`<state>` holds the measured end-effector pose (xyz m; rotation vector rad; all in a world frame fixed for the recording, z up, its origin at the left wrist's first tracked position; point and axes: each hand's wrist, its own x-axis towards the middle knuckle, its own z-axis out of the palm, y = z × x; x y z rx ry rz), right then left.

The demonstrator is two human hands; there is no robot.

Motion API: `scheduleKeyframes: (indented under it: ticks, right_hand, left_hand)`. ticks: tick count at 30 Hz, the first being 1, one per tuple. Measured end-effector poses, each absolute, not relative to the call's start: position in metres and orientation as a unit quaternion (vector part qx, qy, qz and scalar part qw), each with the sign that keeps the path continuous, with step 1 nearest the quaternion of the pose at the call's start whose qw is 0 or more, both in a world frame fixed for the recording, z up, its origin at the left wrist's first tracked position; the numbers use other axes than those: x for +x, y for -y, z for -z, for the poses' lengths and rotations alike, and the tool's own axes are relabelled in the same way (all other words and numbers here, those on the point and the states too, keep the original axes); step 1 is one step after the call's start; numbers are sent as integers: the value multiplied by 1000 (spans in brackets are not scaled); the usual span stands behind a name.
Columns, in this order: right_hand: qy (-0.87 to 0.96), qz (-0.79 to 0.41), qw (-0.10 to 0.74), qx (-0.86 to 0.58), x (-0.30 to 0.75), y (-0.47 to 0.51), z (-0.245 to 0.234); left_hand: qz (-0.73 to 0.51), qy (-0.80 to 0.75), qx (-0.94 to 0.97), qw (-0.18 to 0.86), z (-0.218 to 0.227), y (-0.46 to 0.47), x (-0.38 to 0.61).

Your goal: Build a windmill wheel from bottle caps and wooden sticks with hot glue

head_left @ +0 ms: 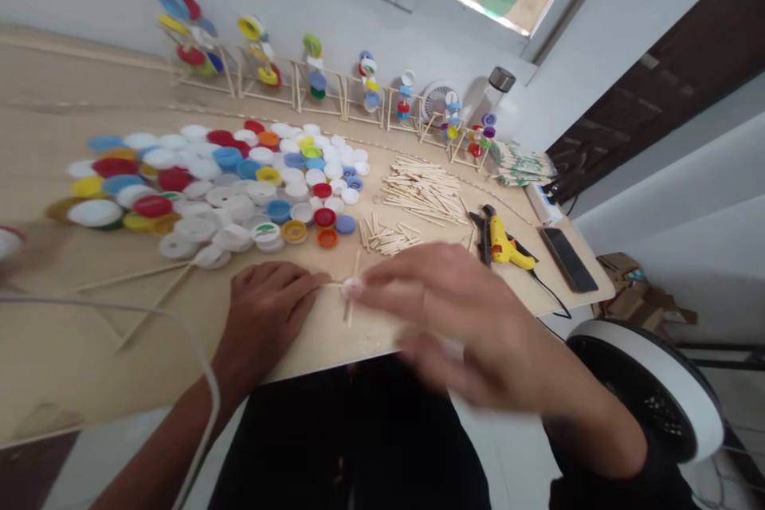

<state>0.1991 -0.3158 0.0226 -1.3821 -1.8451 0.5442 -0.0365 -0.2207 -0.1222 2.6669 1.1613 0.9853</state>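
My left hand rests knuckles-up on the wooden table near its front edge, fingers curled and pressed on a thin wooden stick. My right hand is blurred by motion; its fingertips meet a small white piece at the stick, right beside the left fingers. What the right fingers pinch is too smeared to name. Just beyond the hands lies a small heap of short stick pieces.
A wide spread of coloured bottle caps covers the table's left middle. A stick pile, yellow glue gun, phone, and cap-and-stick models along the wall. A fan stands at lower right. White cable crosses at left.
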Motion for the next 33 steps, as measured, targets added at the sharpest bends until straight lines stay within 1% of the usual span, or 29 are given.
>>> scheduleKeyframes:
  ticks: [1, 2, 3, 5, 6, 8, 16, 21, 24, 29, 33]
  right_hand:
    - [755, -198, 307, -544, 207, 300, -29]
    - [766, -160, 266, -563, 215, 283, -28]
    - [759, -129, 220, -599, 222, 266, -21]
    - [733, -96, 96, -667, 234, 234, 2]
    - [730, -86, 43, -677, 236, 220, 13]
    - [727, -72, 6, -682, 236, 198, 29]
    - [747, -58, -46, -661, 224, 168, 38]
    - [748, -57, -43, -660, 226, 166, 44]
    - [742, -59, -20, -667, 228, 168, 44]
    - [728, -62, 44, -681, 235, 192, 36]
    - [749, -109, 113, -643, 237, 231, 36]
  left_hand:
    - [-324, -374, 868, 43, 120, 220, -36]
    - [-326, -370, 868, 47, 119, 219, -36]
    - [-330, -367, 868, 48, 118, 219, -35]
    - [-336, -364, 868, 42, 116, 218, -35]
    - [-337, -365, 867, 39, 116, 218, -35]
    - [-334, -368, 867, 39, 116, 219, -35]
    - [-329, -366, 870, 40, 116, 221, -35]
    - [-313, -376, 871, 57, 115, 220, -33]
    - [-297, -379, 874, 63, 114, 220, -32]
    - [-291, -376, 878, 61, 113, 217, -29]
    - [-291, -384, 874, 56, 113, 216, -27]
